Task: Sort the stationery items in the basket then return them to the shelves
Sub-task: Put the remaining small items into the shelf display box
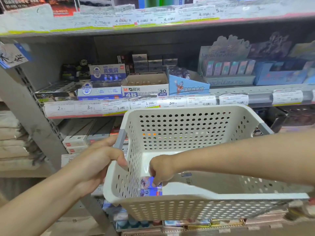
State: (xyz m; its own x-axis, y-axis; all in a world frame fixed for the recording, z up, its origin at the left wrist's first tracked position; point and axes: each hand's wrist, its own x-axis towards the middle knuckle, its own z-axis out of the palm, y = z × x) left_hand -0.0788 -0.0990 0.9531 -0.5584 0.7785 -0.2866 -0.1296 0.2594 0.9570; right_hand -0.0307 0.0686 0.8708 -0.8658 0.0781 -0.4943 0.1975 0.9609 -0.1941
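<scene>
Your left hand [95, 160] grips the left rim of the white perforated basket [179, 137], thumb hooked inside, while your right hand [162, 169] reaches down into it, fingers pinching one of two small blue-purple packs [148, 183] in its near-left corner. On the shelf [255, 94] behind, one box [144, 90] reads "M&G 4B ERASER 30 pcs".

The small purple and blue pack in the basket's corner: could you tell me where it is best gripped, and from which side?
Come from above. The small pack lies flat in the corner against the perforated wall of the white basket, so only its top and its free edges are reachable. The right hand already has fingers there; the left hand steadies the rim.
</scene>
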